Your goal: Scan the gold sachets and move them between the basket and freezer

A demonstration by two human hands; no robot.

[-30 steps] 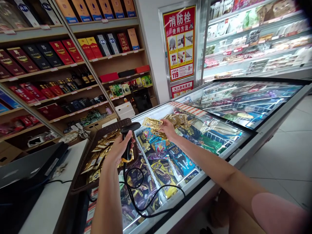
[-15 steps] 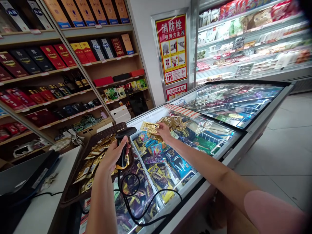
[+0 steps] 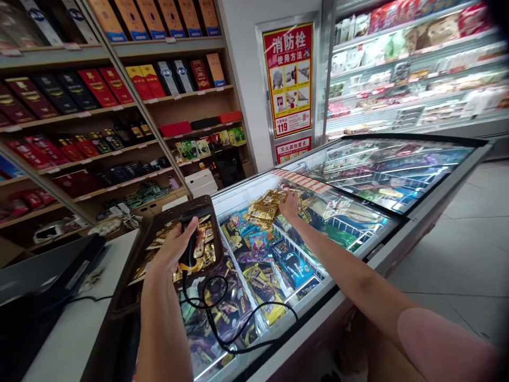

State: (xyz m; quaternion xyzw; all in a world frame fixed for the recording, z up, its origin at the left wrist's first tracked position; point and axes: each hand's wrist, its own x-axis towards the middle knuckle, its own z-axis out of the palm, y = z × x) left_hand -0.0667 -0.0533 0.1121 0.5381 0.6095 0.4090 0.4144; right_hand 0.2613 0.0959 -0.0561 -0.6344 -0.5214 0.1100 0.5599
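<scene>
My left hand point(image 3: 177, 245) is wrapped round a black handheld barcode scanner point(image 3: 188, 248) with a yellow-orange end and a coiled black cable point(image 3: 217, 310). It is above a brown wicker basket point(image 3: 217, 228) that holds many gold foil packets point(image 3: 207, 254). My right hand point(image 3: 289, 206) is at a pile of gold foil packets point(image 3: 264, 208) on the freezer's glass top. Its fingers are curled down onto a packet at the pile's right side, their tips partly hidden.
A chest freezer point(image 3: 397, 233) with a glass top shows bagged ice creams inside. At left is a white counter point(image 3: 75, 318) with a dark device point(image 3: 51, 286). Shelves of boxes point(image 3: 95, 87) line the back, beside a red fire-hydrant poster point(image 3: 288, 79). A lit chiller point(image 3: 401, 69) stands far right.
My right hand has moved right across the pile; the packet it held up before now seems to lie there. My left hand has shifted slightly left and down with the scanner tilted over the basket.
</scene>
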